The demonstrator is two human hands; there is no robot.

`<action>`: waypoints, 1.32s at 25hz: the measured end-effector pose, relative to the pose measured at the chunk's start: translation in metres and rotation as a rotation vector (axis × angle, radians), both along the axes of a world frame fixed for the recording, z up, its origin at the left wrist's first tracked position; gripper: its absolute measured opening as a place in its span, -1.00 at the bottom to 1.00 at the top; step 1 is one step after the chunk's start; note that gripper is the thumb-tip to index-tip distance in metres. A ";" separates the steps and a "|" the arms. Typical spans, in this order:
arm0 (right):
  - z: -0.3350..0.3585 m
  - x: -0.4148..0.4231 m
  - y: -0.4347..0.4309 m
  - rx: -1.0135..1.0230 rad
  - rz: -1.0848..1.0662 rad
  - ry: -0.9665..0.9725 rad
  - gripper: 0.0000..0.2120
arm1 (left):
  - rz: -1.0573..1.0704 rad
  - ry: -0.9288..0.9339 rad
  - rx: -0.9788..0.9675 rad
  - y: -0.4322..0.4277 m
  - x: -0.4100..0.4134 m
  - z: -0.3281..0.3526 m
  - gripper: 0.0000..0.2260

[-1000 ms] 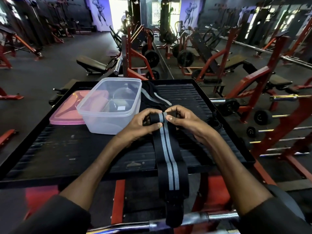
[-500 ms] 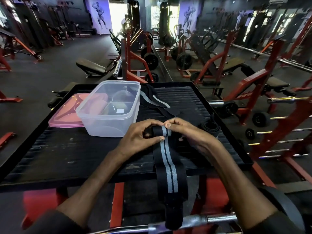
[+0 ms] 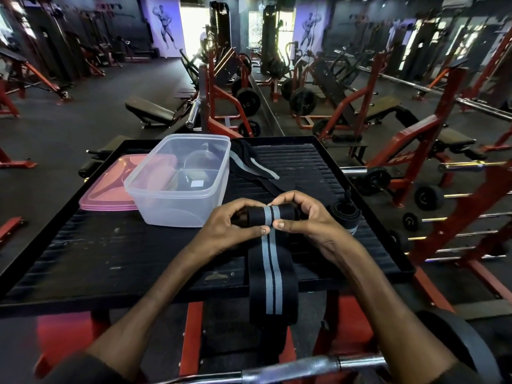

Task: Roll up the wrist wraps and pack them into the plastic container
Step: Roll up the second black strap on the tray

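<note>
Setting: A gym of red racks and benches is filling the upper frame, and a black ribbed platform (image 3: 110, 245) is serving as the work surface across the middle.
Bottom edge: A steel bar (image 3: 291, 368) is crossing the lower frame, below everything else.
Loose tail: At lower centre, the unrolled length of the striped wrist wrap (image 3: 273, 281) is hanging over the platform's near edge.
Hands: At centre, the left hand (image 3: 227, 228) and right hand (image 3: 310, 217) are each curling round one end of the started roll, thumbs pressing on its front.
Risk, roll: The coil is looking small and springy. A slackening thumb is likely letting it spring open, and the hanging tail is probably dragging it askew into a cone.
Risk, neighbour: Just right of the right hand, a rolled wrap (image 3: 345, 214) is sitting near the platform's right edge, where a forearm nudge is risking tipping it off.
Container: Left of centre, the plastic container (image 3: 177, 189) is standing open beside its pink lid (image 3: 105, 187). I cannot tell what is inside.
Farthest: Behind the container, a loose wrap (image 3: 249, 167) is lying unrolled.
</note>
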State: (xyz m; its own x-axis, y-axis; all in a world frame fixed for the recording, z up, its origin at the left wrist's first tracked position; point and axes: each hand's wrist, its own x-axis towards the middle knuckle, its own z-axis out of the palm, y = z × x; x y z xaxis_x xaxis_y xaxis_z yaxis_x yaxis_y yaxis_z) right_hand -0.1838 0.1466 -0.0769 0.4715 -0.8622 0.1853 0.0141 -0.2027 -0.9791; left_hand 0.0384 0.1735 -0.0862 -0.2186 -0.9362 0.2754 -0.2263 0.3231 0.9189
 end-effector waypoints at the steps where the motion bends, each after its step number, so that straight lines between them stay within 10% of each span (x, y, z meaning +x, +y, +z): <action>1: 0.005 0.000 0.001 0.093 0.042 -0.063 -0.66 | 0.014 0.014 -0.027 0.002 -0.001 0.002 -0.62; 4: 0.016 0.007 -0.001 0.344 0.016 -0.162 -0.70 | 0.067 -0.025 -0.103 0.007 -0.002 0.003 -0.63; 9: 0.000 0.002 -0.003 0.231 0.027 0.361 -0.51 | 0.096 -0.084 -0.219 0.009 -0.002 0.004 -0.63; 17: -0.011 0.007 0.002 0.056 -0.113 0.069 -0.64 | -0.079 0.049 0.221 0.002 0.000 0.001 -0.61; 28: -0.014 0.009 0.000 -0.113 -0.138 0.083 -0.52 | -0.005 -0.052 0.121 -0.004 -0.001 -0.012 -0.68; 33: 0.003 0.002 0.000 0.404 0.059 -0.287 -0.63 | 0.022 0.086 0.071 -0.003 0.000 -0.007 -0.60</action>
